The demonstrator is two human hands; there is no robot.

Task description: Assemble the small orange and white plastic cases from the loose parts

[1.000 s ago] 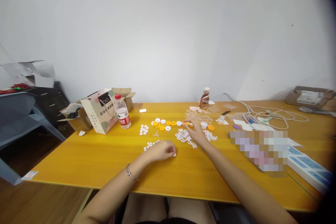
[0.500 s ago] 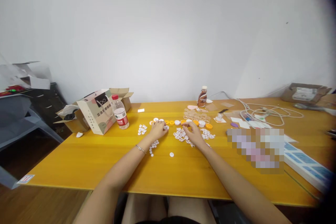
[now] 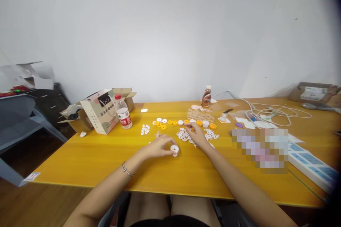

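Observation:
My left hand [image 3: 159,146] pinches a white ring-shaped disc [image 3: 174,148] just above a small white cap on the yellow table [image 3: 106,163]. My right hand [image 3: 196,133] rests on a heap of small white pieces [image 3: 183,135], fingers curled down onto them. Behind both hands runs a row of orange and white discs [image 3: 170,122]. A second small cluster of white pieces [image 3: 145,129] lies to the left of the row.
A water bottle [image 3: 122,112], a paper bag [image 3: 99,111] and open cartons stand at the back left. A brown drink bottle [image 3: 206,97], clear cups, cables [image 3: 277,112] and papers lie at the back right. A blue-patterned sheet [image 3: 311,166] lies at the right edge.
My left hand went out to the row of discs, then came back toward me holding a white ring disc. My right hand stayed on the heap of white pieces.

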